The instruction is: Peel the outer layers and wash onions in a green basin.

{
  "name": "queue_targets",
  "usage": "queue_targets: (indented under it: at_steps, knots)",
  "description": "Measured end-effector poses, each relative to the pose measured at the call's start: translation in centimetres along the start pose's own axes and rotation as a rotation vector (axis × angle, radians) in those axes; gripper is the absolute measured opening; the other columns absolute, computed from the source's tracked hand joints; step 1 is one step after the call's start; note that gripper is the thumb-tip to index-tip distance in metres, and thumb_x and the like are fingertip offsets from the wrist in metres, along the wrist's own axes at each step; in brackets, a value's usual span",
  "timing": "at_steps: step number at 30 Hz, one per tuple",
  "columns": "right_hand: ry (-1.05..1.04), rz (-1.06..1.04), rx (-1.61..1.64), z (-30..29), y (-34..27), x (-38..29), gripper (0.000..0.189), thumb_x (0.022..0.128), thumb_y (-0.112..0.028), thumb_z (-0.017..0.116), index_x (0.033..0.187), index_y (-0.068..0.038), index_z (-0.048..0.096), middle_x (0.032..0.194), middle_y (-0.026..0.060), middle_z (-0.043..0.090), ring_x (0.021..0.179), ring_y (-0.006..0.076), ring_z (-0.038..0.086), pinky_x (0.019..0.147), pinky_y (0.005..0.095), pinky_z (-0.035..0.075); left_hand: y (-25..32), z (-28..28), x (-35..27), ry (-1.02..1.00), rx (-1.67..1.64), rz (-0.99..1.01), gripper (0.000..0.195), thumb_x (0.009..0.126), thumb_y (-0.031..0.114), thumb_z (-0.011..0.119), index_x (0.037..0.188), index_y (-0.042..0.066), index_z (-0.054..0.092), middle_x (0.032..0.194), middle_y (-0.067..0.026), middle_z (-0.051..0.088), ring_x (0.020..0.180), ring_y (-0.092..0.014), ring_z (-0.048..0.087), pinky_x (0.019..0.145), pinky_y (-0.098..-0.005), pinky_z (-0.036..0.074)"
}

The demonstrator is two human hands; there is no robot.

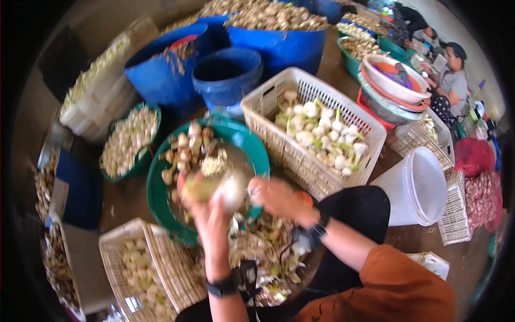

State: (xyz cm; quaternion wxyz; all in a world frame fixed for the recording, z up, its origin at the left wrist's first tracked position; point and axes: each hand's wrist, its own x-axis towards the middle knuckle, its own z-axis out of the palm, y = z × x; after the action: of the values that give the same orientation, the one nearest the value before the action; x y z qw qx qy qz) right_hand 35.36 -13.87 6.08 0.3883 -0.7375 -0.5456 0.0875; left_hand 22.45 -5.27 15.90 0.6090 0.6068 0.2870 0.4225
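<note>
My left hand (pixel 207 209) holds a peeled white bulb (pixel 233 191), likely garlic, with a greenish stem; motion blurs it. Just right of the bulb, my right hand (pixel 269 197) is closed around something small, perhaps a knife handle, whose blade I cannot make out. Both hands are over the near part of a green plastic basin (pixel 261 155) of murky water. Unpeeled brownish bulbs (pixel 185 149) and a heap of pale trimmings (pixel 214 163) are in the basin. Loose peelings (pixel 265 245) pile up below my hands.
A white plastic crate (pixel 314 173) of peeled bulbs stands right of the basin. Blue tubs (pixel 281 48) are behind, a white bucket (pixel 414 185) to the right. Another crate (pixel 104 241) of bulbs stands at lower left. A seated person (pixel 454 84) is at upper right.
</note>
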Motion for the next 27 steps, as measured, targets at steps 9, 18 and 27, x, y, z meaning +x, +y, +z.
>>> queue_targets:
  at_steps: [9,18,27]
  knots:
    - [-0.963,-0.394,-0.476,10.0,8.1,-10.7,0.014,0.063,-0.017,0.055,0.061,-0.008,0.065,0.062,0.0099,0.061,0.06,0.0267,0.061,0.045,0.0413,0.044,-4.9,-5.5,-4.9,0.032,-0.193,-0.374,0.03,0.088,0.017,0.048,0.115,0.003,0.048,0.103,-0.0066,0.055,0.097,-0.014,0.051,0.085,-0.0282,0.039]
    - [-1.126,-0.409,-0.577,12.7,8.7,-21.0,0.012,0.064,-0.02,0.059,0.06,-0.01,0.065,0.061,0.0047,0.06,0.06,0.02,0.06,0.049,0.0349,0.044,-6.7,-9.3,-8.2,0.28,-0.514,-0.508,0.022,0.09,0.014,0.045,0.109,0.004,0.049,0.087,-0.0049,0.055,0.079,-0.014,0.054,0.074,-0.0273,0.044]
    - [-1.177,-0.164,-0.011,8.7,2.4,-13.8,0.016,0.081,-0.021,0.047,0.083,-0.01,0.058,0.071,0.0099,0.06,0.067,0.0282,0.059,0.056,0.0405,0.045,-6.7,-10.5,-7.2,0.365,-0.679,-0.549,0.022,0.09,0.015,0.045,0.109,0.005,0.049,0.081,-0.0037,0.052,0.075,-0.014,0.05,0.071,-0.0259,0.042]
